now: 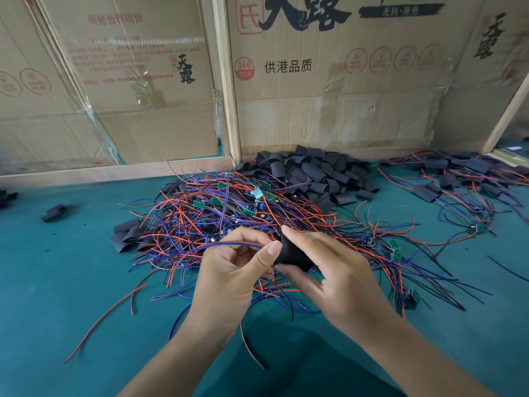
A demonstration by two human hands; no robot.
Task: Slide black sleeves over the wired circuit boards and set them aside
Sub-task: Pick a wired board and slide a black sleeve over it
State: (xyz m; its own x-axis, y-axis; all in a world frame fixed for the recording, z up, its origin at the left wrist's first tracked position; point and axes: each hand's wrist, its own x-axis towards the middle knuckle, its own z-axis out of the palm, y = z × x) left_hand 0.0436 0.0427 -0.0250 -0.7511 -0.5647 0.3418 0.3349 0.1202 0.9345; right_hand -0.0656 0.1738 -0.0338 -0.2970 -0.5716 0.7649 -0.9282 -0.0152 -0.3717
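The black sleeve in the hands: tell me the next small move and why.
Probably draw the black sleeve leftward along the wires while the left hand keeps them taut. The right hand already pinches the sleeve right at the left hand's fingertips, with red and blue wires trailing left. The board itself is hidden, so I cannot tell how far it is in.

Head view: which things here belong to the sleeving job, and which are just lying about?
Job:
- black sleeve, held by right hand
- wires pinched by left hand
- tangled pile of red and blue wired green boards
- heap of black sleeves
- sleeved boards

Lying about:
- printed cardboard boxes
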